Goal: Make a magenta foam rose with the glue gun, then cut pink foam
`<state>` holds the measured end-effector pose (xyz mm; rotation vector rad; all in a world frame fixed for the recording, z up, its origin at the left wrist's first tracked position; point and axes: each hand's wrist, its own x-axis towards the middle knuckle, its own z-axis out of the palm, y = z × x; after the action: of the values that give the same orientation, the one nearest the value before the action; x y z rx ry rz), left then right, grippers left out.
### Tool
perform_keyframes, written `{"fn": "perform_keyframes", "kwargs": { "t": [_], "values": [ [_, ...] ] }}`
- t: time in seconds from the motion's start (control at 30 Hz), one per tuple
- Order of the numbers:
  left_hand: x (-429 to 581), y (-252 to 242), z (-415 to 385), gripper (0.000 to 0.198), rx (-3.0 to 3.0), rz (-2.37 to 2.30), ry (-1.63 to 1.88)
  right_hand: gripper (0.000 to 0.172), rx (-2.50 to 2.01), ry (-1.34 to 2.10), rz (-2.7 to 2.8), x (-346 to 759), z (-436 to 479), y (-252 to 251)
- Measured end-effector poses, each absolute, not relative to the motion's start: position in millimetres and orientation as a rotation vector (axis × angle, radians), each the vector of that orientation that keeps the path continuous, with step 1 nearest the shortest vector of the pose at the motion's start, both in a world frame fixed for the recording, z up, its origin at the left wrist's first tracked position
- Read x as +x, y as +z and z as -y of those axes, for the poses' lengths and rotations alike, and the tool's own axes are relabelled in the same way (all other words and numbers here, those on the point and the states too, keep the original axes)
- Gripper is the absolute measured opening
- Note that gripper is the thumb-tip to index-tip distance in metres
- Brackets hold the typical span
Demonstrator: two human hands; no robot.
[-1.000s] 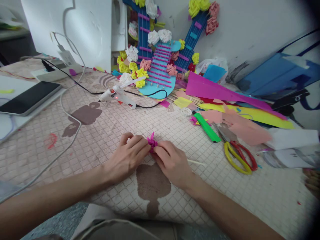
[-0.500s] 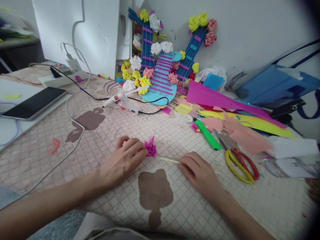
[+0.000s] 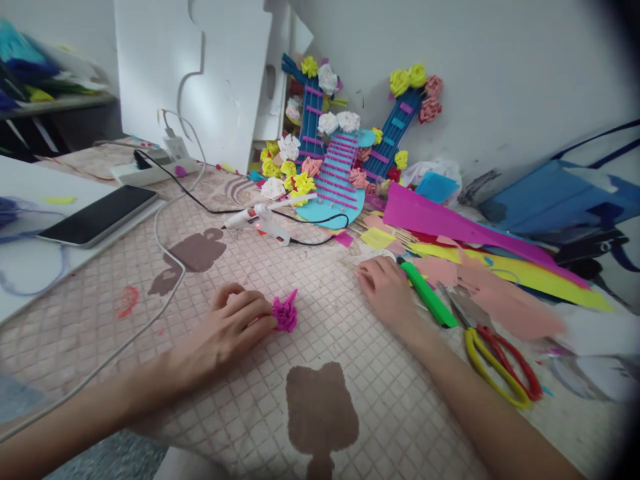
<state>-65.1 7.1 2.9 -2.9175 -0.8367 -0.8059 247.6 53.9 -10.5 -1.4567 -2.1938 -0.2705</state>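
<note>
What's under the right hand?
Tablecloth shows around the right hand; part of a white round thing peeks out beyond its fingers. What lies directly beneath is covered.

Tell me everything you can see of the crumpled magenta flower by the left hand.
The magenta flower is small, bunched and ruffled, and looks like folded paper. A single pointed tip sticks up from it, leaning to the view's right. The left hand has its fingertips against the flower's left side, hiding that edge; how firmly they grip cannot be told. It sits at or just above the grid-patterned tablecloth.
</note>
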Motion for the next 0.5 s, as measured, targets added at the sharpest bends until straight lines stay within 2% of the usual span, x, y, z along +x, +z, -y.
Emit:
{"fn": "perform_keyframes", "kwargs": {
  "t": [0.17,0.33,0.5],
  "values": [
    [-73,5,-10,0.023,-2.939,0.767,-0.75,0.012,-1.193,0.028,2.167,182,-88,-2],
    [-71,7,-11,0.021,-2.973,0.77,-0.739,0.038,-1.128,0.236,2.235,118,-149,1],
    [-72,6,-12,0.025,-3.008,0.771,-0.76,0.03,-1.095,0.59,2.353,98,-175,10]
  ]
}}
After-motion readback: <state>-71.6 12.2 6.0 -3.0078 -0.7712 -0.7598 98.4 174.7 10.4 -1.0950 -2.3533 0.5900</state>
